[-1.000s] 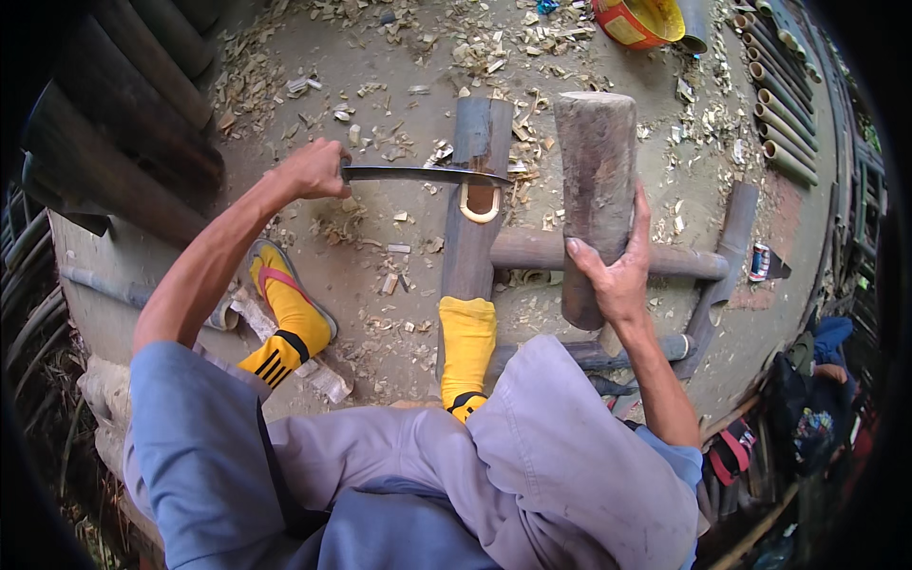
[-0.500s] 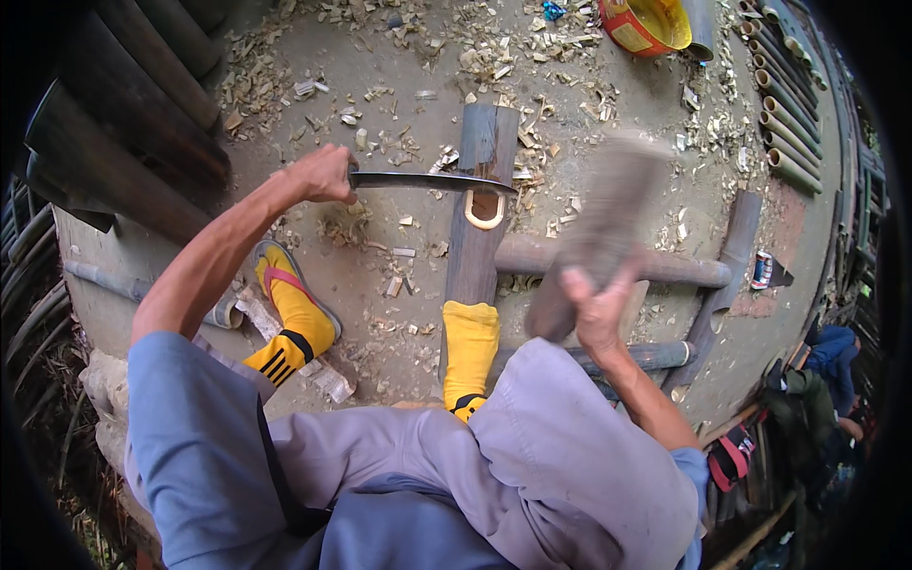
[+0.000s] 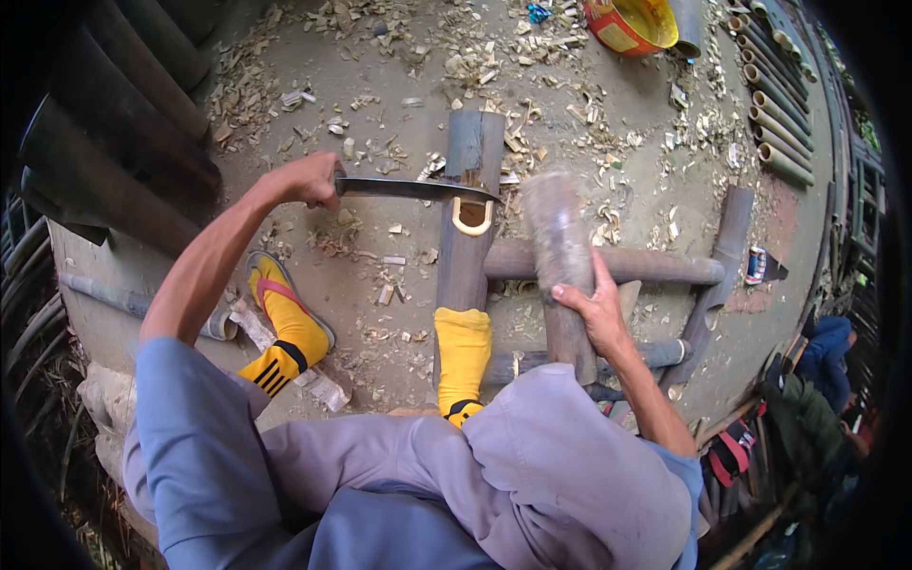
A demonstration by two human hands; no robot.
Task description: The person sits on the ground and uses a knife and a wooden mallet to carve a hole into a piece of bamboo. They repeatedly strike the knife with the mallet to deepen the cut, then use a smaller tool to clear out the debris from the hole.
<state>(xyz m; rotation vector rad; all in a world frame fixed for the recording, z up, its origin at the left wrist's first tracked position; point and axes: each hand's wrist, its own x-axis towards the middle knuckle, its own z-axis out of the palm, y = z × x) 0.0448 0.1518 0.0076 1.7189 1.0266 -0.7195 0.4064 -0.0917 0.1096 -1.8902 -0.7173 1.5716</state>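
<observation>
My left hand (image 3: 312, 180) is closed around the handle of a machete (image 3: 408, 188). Its long blade lies across a thick bamboo pole (image 3: 462, 266), with the tip end at the upper edge of a U-shaped, pale-rimmed hole cut in the pole. My right hand (image 3: 594, 309) grips a thick wooden club (image 3: 560, 228), whose upper end is slightly blurred. The club stands just right of the pole, apart from the blade tip. My foot in a yellow sock (image 3: 462, 351) rests on the lower part of the pole.
A bamboo crosspiece (image 3: 646, 264) joins the pole to another post (image 3: 727, 247) on the right. Wood chips (image 3: 475, 66) litter the ground. Large dark bamboo trunks (image 3: 114, 142) lean at the left. A red-and-yellow bucket (image 3: 617, 36) and cut bamboo tubes (image 3: 784, 133) lie farther off.
The club has swung left toward the blade tip, turning more upright, and is less blurred. My left hand keeps the machete across the pole at the hole.
</observation>
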